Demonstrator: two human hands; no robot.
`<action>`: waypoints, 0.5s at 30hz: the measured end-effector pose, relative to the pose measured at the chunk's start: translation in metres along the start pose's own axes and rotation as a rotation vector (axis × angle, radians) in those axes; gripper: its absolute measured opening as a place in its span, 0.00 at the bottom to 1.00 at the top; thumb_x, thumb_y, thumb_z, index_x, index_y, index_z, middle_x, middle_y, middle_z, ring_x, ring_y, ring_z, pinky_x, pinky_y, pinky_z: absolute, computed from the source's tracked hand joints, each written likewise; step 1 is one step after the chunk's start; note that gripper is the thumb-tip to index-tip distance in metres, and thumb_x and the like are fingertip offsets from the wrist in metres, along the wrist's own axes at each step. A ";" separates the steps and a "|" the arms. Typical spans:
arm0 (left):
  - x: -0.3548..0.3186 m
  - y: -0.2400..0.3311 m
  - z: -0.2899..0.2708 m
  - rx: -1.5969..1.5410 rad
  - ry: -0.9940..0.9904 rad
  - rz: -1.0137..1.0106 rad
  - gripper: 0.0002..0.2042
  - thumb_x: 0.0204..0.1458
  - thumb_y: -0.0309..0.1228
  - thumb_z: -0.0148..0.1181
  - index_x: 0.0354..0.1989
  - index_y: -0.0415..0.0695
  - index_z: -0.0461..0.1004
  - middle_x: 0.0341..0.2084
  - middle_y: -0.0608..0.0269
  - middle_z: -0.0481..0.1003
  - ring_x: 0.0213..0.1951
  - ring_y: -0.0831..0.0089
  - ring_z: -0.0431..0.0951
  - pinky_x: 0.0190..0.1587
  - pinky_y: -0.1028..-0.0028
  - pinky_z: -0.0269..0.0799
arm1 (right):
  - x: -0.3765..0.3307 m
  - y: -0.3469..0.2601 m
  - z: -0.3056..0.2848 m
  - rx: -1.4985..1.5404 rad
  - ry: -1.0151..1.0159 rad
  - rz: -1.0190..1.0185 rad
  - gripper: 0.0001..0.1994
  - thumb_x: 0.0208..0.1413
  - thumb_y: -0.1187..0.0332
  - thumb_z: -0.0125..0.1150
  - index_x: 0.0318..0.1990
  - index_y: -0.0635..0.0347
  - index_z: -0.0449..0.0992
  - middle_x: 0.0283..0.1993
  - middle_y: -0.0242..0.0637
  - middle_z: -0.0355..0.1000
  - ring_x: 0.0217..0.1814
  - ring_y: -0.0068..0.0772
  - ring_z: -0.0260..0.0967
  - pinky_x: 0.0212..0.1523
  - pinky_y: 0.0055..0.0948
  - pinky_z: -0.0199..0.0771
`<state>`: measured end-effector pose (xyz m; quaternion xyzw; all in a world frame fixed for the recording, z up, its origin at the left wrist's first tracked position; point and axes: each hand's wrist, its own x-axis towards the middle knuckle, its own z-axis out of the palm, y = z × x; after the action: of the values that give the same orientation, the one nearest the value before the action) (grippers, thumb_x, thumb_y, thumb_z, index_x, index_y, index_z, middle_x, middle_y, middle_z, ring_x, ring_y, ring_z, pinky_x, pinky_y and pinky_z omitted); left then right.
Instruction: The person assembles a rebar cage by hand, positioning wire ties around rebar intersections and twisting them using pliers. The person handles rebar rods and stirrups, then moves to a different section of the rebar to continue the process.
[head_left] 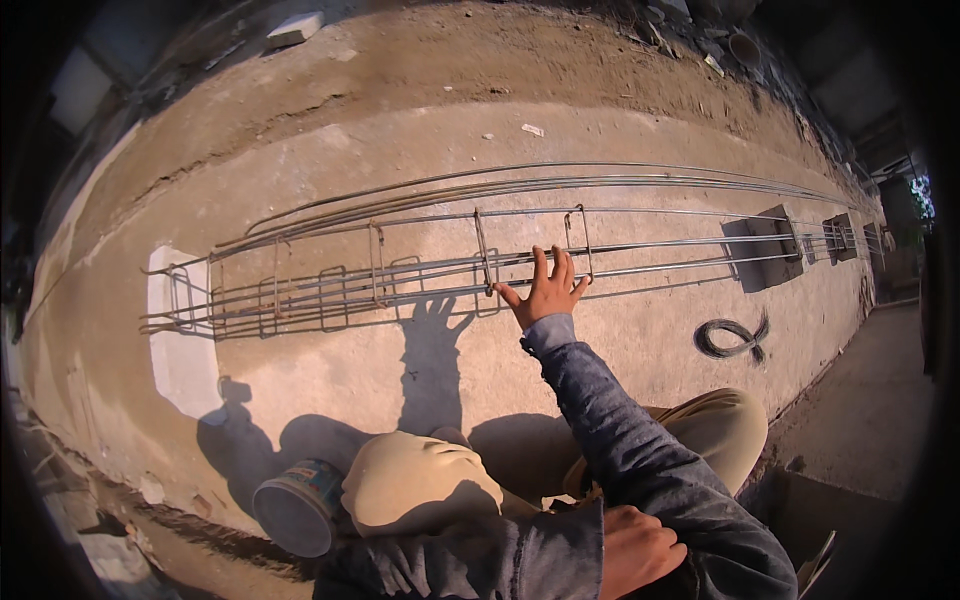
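Steel bar cage (pixel 420 265) lies lengthwise on the concrete slab (pixel 620 350). Right hand (pixel 546 288) rests on its long bars with fingers spread, gripping nothing; left hand (pixel 635 548) rests loosely closed, empty, near the lap. Step: positioning a stirrup (pixel 578 245). Next likely requires grasping and aligning it.

Your right hand (pixel 546 287) flat, fingers spread, on rebar cage (pixel 400 270) near stirrup (pixel 577 243). Your left hand (pixel 635 548) rests fisted by lap. Bucket (pixel 296 507) beside knee; wire coil (pixel 732 337) right on concrete.

Single head-worn fisheye view, looking steeply down and forward, close over knees, concrete slab (pixel 330 150) beyond
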<state>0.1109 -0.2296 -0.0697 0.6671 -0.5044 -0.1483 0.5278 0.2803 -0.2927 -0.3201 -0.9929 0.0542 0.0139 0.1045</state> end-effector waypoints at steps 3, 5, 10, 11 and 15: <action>-0.001 -0.004 -0.004 -0.029 0.022 0.041 0.05 0.42 0.30 0.48 0.20 0.43 0.69 0.17 0.61 0.71 0.23 0.67 0.75 0.25 0.70 0.70 | 0.006 -0.011 -0.015 -0.014 0.056 -0.014 0.43 0.38 0.36 0.59 0.60 0.45 0.52 0.64 0.43 0.43 0.67 0.48 0.37 0.60 0.66 0.32; 0.002 -0.003 -0.007 0.009 -0.020 0.042 0.06 0.43 0.30 0.48 0.21 0.43 0.69 0.17 0.61 0.71 0.24 0.67 0.75 0.27 0.71 0.71 | 0.027 -0.020 -0.021 0.036 0.150 -0.049 0.42 0.38 0.40 0.61 0.60 0.45 0.52 0.63 0.43 0.44 0.67 0.48 0.38 0.60 0.65 0.34; -0.005 -0.014 0.006 0.037 -0.042 0.051 0.05 0.42 0.27 0.52 0.27 0.39 0.69 0.19 0.59 0.68 0.26 0.67 0.73 0.30 0.72 0.71 | 0.090 -0.040 -0.022 0.138 0.160 0.039 0.41 0.39 0.42 0.63 0.60 0.45 0.53 0.64 0.42 0.44 0.68 0.42 0.36 0.62 0.63 0.35; -0.008 -0.017 0.009 0.060 0.002 0.069 0.05 0.41 0.28 0.51 0.25 0.39 0.69 0.19 0.59 0.67 0.25 0.68 0.73 0.30 0.72 0.71 | 0.097 -0.039 -0.020 0.117 0.142 0.076 0.42 0.38 0.41 0.63 0.60 0.44 0.52 0.64 0.41 0.44 0.68 0.40 0.36 0.62 0.63 0.34; -0.012 -0.021 0.011 0.068 0.022 0.028 0.04 0.41 0.28 0.51 0.22 0.40 0.69 0.19 0.60 0.67 0.25 0.69 0.72 0.30 0.72 0.71 | 0.105 -0.037 -0.011 0.080 0.116 0.068 0.42 0.37 0.39 0.62 0.60 0.42 0.53 0.64 0.40 0.44 0.69 0.40 0.36 0.62 0.63 0.33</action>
<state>0.1081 -0.2270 -0.0958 0.6789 -0.5128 -0.1163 0.5124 0.3891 -0.2704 -0.3061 -0.9847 0.0944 -0.0421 0.1401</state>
